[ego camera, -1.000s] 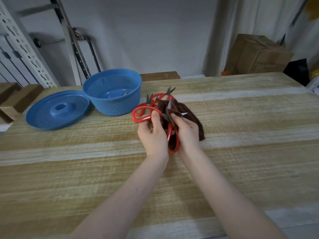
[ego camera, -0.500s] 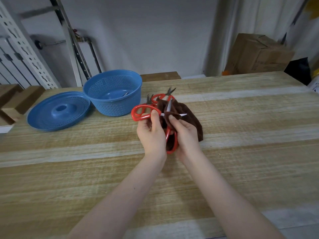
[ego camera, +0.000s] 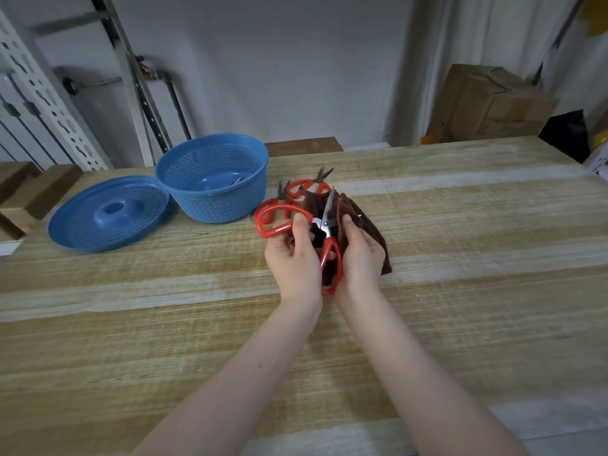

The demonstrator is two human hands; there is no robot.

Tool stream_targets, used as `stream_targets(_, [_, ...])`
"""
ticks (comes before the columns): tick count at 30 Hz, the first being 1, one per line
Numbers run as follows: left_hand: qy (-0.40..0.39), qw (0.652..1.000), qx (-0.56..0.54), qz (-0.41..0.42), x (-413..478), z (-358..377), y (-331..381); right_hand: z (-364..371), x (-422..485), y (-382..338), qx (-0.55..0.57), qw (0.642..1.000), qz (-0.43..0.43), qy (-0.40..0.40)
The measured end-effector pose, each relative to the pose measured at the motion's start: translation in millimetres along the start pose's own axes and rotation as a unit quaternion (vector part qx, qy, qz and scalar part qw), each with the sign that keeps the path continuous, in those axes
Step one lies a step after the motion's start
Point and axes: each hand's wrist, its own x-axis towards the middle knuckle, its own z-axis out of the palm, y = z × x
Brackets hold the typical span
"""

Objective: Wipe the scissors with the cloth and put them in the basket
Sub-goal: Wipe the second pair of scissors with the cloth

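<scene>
Red-handled scissors (ego camera: 329, 255) are spread wide open above the wooden table (ego camera: 164, 324). My left hand (ego camera: 292, 261) grips one red handle loop, thumb on top. My right hand (ego camera: 360, 255) holds a dark brown cloth (ego camera: 371, 232) pinched over one blade; the other blade points up between my hands. Two more red-handled scissors (ego camera: 306, 189) lie on the table just behind my hands. The blue perforated basket (ego camera: 210, 182) stands at the left rear, with a metal blade tip showing inside.
A blue perforated lid (ego camera: 105, 218) lies flat to the left of the basket. Wooden blocks (ego camera: 33, 192) sit at the table's far left edge. A cardboard box (ego camera: 487, 103) stands behind the table at the right.
The scissors' free blade has swung from leaning right to pointing nearly straight up. My right hand has shifted the cloth slightly along the other blade. My left hand keeps its grip.
</scene>
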Motion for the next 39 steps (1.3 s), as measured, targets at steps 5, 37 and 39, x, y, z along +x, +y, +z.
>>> stream_targets(5, [-0.005,1.000,-0.004,-0.011,5,-2,0,-3,0,-5,-0.066,0.995,0.018,-0.071])
stream_targets(37, [-0.093,0.943,0.102,-0.303,20,-19,19,-17,-1,-13,-0.187,0.979,-0.047,-0.070])
stream_targets(39, [-0.063,0.956,0.105,-0.266,18,-22,16,-19,-4,-8,-0.208,0.972,-0.056,-0.093])
